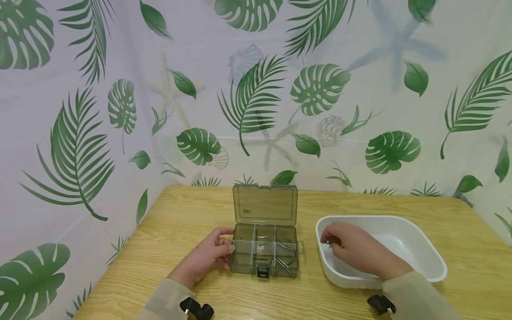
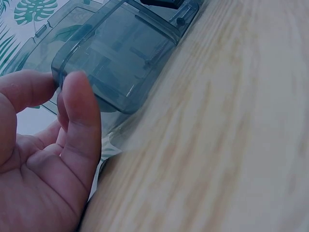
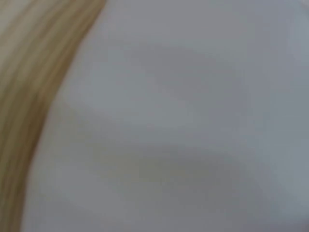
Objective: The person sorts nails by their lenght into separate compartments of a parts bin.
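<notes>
A translucent grey compartment box (image 1: 264,253) stands on the table with its lid (image 1: 265,204) raised at the back. Several thin metal pieces (image 1: 285,263) lie in its right-hand compartments. My left hand (image 1: 210,253) grips the box's left side, thumb and fingers at the wall; the left wrist view shows that hand (image 2: 53,145) pinching the edge of the box (image 2: 116,58). Over the left part of a white basin (image 1: 400,235) hovers my right hand (image 1: 356,249), its fingers bent downward. I cannot tell whether its fingertips hold something small.
The wood-grain table (image 1: 208,200) carries the box and, to its right, the basin. A leaf-printed cloth (image 1: 256,111) hangs behind and at the sides. A pale basin wall (image 3: 169,121) fills most of the right wrist view, blurred.
</notes>
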`<action>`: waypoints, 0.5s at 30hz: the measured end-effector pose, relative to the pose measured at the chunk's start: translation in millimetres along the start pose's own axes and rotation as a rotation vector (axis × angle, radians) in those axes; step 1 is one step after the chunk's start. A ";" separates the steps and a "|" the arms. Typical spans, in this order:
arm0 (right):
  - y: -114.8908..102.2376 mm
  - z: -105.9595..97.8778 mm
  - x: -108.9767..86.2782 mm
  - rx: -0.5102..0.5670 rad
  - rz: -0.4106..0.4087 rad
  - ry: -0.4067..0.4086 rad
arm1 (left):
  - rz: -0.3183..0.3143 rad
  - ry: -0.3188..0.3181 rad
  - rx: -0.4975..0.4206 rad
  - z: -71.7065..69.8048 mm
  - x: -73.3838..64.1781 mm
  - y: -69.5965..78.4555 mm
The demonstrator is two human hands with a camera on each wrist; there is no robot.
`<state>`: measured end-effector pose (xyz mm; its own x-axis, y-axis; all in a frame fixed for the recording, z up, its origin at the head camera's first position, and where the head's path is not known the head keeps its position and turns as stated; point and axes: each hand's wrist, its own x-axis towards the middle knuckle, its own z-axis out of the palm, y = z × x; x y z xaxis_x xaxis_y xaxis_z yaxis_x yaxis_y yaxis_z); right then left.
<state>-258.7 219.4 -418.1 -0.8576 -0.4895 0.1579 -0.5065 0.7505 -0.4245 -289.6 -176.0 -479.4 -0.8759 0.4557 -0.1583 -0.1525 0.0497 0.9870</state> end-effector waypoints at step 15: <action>-38.9 1.2 20.4 0.017 -0.086 -0.020 | -0.003 0.002 0.009 1.6 -1.1 1.7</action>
<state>-256.3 179.6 -399.5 -0.8092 -0.5603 0.1769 -0.5763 0.6980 -0.4251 -288.2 -174.9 -477.5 -0.8766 0.4534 -0.1612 -0.1511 0.0587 0.9868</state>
